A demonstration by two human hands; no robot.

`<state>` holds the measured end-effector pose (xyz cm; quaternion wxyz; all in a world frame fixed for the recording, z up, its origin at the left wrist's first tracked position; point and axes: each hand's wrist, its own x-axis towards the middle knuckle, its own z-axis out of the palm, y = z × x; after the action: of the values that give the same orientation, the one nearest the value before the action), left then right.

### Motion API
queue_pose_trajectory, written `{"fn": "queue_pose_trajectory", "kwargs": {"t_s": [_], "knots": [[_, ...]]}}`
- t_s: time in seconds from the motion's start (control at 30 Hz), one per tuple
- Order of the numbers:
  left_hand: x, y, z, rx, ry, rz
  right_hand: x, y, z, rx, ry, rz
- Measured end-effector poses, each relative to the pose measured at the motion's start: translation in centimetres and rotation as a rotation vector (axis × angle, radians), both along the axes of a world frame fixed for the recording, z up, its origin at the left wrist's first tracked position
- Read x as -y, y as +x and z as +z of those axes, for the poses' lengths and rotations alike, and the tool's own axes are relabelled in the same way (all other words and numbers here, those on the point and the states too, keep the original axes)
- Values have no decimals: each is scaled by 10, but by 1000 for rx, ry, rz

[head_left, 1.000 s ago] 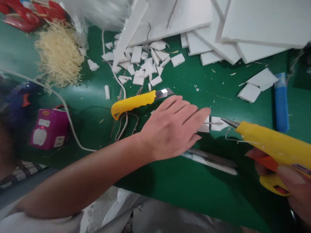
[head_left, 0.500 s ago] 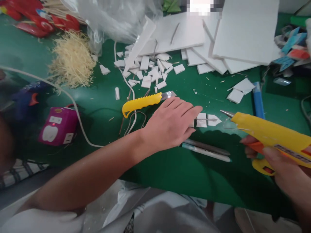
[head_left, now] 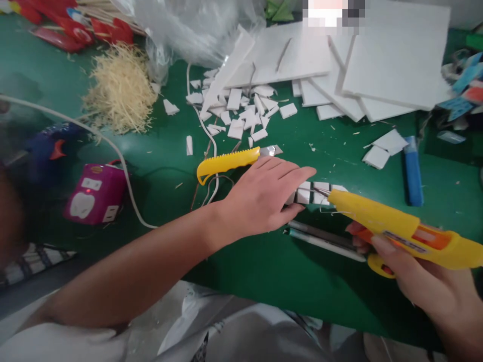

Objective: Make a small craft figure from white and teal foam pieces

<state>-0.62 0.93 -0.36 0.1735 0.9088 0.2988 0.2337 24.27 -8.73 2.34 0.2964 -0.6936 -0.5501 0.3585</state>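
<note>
My right hand is closed around the handle of a yellow hot glue gun. The metal nozzle tip meets the row of small white foam pieces, which has a thin wire along its middle. My left hand rests palm down over the left part of that row, thumb and forefinger on either side of it, gripping it against the table. Its palm hides the covered pieces. Just beyond its knuckles lies a yellow utility knife with the blade out. Two pens lie just below the row, partly behind the glue gun.
Foam scraps and stacked white foam sheets lie at the back. A magenta power socket block, a white cable and a heap of straw-like shreds are leftward. A blue cutter-like stick lies rightward.
My right hand has brought the glue gun leftward, so its nozzle is now over the foam row instead of right of it. My left hand stays on the row; the view has shifted slightly.
</note>
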Motion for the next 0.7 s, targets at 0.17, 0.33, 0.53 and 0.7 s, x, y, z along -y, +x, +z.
{"fn": "queue_pose_trajectory", "kwargs": {"t_s": [0.17, 0.33, 0.53, 0.7], "knots": [[-4, 6, -7, 54, 26, -8, -3, 6, 2, 1, -54, 19], [-6, 8, -7, 55, 23, -26, -1, 16, 3, 47, -17, 53], [-4, 1, 6, -13, 40, 26, -2, 16, 2, -13, -103, 44], [18, 4, 18, -34, 201, -105, 4, 7, 1, -101, -156, -165]]}}
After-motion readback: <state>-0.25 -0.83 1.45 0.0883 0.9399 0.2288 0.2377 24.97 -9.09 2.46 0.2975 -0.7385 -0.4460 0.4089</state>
